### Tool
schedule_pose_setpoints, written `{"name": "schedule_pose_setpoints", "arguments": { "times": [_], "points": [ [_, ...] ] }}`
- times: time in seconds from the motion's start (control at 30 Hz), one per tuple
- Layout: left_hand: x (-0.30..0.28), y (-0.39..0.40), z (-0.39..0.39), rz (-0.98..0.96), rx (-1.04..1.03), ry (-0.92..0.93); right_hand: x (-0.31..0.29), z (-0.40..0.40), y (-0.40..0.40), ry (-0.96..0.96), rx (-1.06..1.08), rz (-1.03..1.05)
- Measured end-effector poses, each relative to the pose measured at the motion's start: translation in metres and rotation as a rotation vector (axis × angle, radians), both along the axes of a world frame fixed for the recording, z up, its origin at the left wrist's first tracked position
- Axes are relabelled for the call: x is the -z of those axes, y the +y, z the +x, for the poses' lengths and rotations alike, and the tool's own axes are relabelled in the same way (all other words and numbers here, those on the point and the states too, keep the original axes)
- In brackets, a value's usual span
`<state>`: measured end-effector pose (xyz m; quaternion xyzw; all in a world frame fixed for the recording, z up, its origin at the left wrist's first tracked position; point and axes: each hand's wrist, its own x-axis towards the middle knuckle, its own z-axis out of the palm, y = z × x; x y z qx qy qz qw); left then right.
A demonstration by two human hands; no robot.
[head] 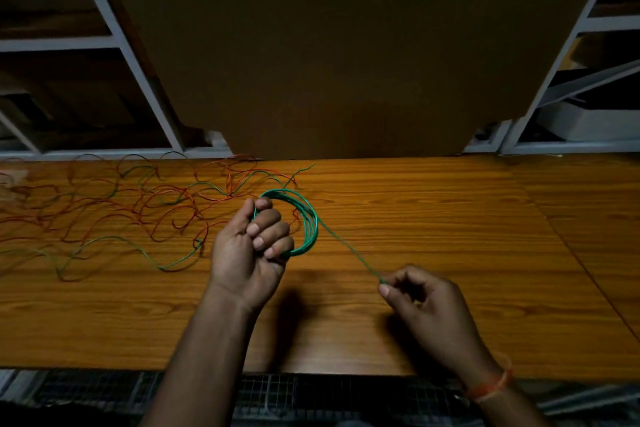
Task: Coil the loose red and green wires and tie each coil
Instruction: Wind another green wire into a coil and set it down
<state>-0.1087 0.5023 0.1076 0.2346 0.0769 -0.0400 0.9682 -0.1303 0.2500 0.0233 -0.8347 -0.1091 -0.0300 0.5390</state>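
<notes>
Nearest us, our right hand (424, 302) pinches the green wire (349, 248) taut; left hand (251, 246) grips its coil (306, 225), farther left.

A bright green wire coil (306, 222) sits above an orange-brown wood-grain table (433, 218); the loose wires (114, 208) are red and green.

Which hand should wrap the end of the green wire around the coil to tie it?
The right hand, probably. It already pinches the loose end of the green wire, while the left hand grips the green coil.
</notes>
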Motion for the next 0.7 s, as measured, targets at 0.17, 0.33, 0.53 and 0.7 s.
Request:
{"name": "schedule_pose_setpoints", "arguments": {
  "times": [0.17,0.33,0.53,0.7],
  "points": [
    [0.007,-0.013,0.002,0.191,-0.113,0.024,-0.022,-0.013,0.005,-0.231,-0.19,-0.229],
    [0.015,-0.034,0.0,0.452,-0.147,-0.008,-0.057,-0.007,0.02,-0.38,-0.338,-0.272],
    [0.013,-0.051,-0.014,0.865,-0.052,-0.133,-0.109,0.01,0.04,-0.374,-0.362,-0.146],
    [0.011,-0.052,-0.017,0.927,0.013,-0.172,-0.138,0.031,0.042,-0.238,-0.41,-0.032]
  ]
}}
